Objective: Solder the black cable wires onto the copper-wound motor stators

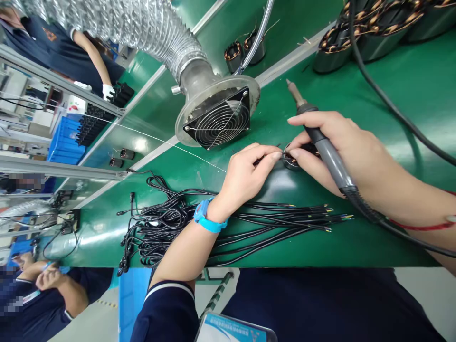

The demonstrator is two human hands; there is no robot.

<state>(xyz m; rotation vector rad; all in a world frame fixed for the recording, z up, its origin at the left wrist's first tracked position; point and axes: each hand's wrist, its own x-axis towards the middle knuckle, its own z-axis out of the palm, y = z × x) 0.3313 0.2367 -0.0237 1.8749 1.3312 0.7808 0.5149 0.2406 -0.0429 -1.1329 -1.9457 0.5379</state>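
A grey soldering iron [330,159] is held in my right hand [359,147], its bare tip pointing up and away over the bench. The thumb and a finger of that hand also reach the edge of a small wound motor stator [292,163], which my fingers partly hide. My left hand [245,171], with a blue band at the wrist, pinches a thin dark wire [282,156] right beside the stator. Beneath my left forearm lies a bundle of black cables [167,218], their stripped, coloured ends [329,216] fanned out to the right.
A fume extractor hood [217,118] on a silver flexible duct [156,33] hangs over the green bench [374,247]. Larger stators [333,50] stand at the back right, two small ones [233,57] behind the hood. Co-workers [64,52] are on the left.
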